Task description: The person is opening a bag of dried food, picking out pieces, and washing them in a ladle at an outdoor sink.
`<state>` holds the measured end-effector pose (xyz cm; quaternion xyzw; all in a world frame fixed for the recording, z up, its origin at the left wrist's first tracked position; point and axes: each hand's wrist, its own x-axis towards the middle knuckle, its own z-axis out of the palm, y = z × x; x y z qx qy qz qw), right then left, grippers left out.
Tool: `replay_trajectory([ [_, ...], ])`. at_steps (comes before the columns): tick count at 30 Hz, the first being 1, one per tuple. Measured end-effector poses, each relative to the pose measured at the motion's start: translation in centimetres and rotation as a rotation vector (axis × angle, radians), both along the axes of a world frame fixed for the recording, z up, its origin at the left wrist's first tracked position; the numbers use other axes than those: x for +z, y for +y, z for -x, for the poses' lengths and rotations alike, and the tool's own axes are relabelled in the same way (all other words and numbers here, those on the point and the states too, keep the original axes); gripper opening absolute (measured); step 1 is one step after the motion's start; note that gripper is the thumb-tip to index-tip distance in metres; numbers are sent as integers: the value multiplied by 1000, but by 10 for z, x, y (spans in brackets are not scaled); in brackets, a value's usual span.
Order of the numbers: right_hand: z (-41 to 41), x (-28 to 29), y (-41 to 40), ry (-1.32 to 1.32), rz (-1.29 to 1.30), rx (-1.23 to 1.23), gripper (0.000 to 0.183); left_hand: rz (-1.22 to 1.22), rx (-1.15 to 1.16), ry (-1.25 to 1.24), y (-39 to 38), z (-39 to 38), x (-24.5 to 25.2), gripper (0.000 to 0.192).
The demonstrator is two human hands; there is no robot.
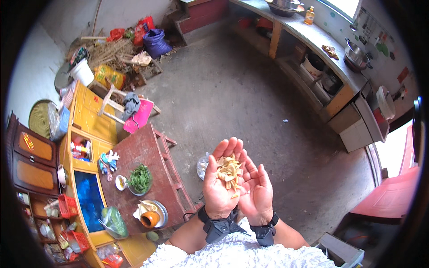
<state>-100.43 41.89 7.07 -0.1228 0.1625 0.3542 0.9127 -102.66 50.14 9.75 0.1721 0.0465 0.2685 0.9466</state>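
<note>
My left hand is palm up and cupped around a small heap of pale yellow dried-looking slices. What food they are, I cannot tell. Against its inner edge lies my right hand, also palm up, its fingers beside the heap and its palm bare except for a tiny pale bit. Both hands are held in front of my body, above the floor. To their left is a dark red wooden table. On it are a glass bowl of green leaves, a small white cup and an orange-brown pot by stacked plates.
A clear plastic bag lies beyond my left hand. A bag of green produce and gloves rest along the table's left side. A stool holds cloths. A counter with pots runs along the right wall.
</note>
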Motion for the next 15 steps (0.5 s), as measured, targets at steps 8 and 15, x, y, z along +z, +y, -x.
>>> replay_trajectory([
  [8,-20,39,-9,-48,-117,-27,43,-528,57,-43,-16,-11,22,53],
  [15,-28,37,-9,-11,-189,-56,37,-884,140,9,-18,-18,22,59],
])
